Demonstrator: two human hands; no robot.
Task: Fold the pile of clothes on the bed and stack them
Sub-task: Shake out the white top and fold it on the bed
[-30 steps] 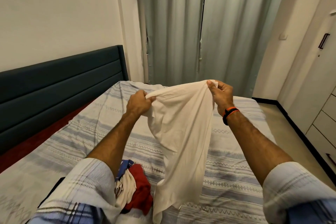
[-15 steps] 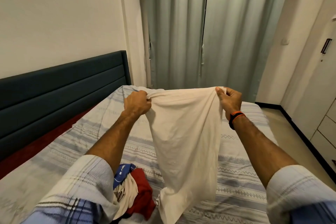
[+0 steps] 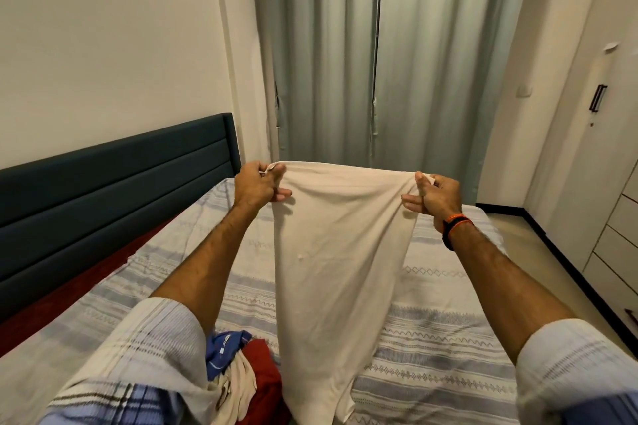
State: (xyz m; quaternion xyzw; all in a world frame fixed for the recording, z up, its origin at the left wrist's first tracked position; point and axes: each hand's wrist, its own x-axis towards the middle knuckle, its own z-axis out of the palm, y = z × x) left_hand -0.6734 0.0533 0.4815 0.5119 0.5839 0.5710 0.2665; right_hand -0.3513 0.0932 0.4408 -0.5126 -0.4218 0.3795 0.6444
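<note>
A cream garment [image 3: 338,252] hangs in the air above the bed [image 3: 431,348], stretched between both hands. My left hand [image 3: 257,186] pinches its upper left corner and my right hand [image 3: 433,195] pinches the upper right corner, with the top edge pulled nearly straight between them. The cloth drops down to the near edge of the picture, its lower end out of view. A small pile of clothes [image 3: 241,376], blue, white and dark red, lies on the bed under my left forearm, partly hidden by my sleeve.
A dark blue padded headboard [image 3: 114,190] runs along the left. Grey-green curtains [image 3: 379,72] hang behind the bed. On the right are a strip of floor [image 3: 538,252] and white cupboard drawers [image 3: 618,241]. The striped bedsheet shows bare beyond the garment.
Both hands have moved apart and slightly up, spreading the cream garment wider so its top edge is now taut. The view has tilted upward.
</note>
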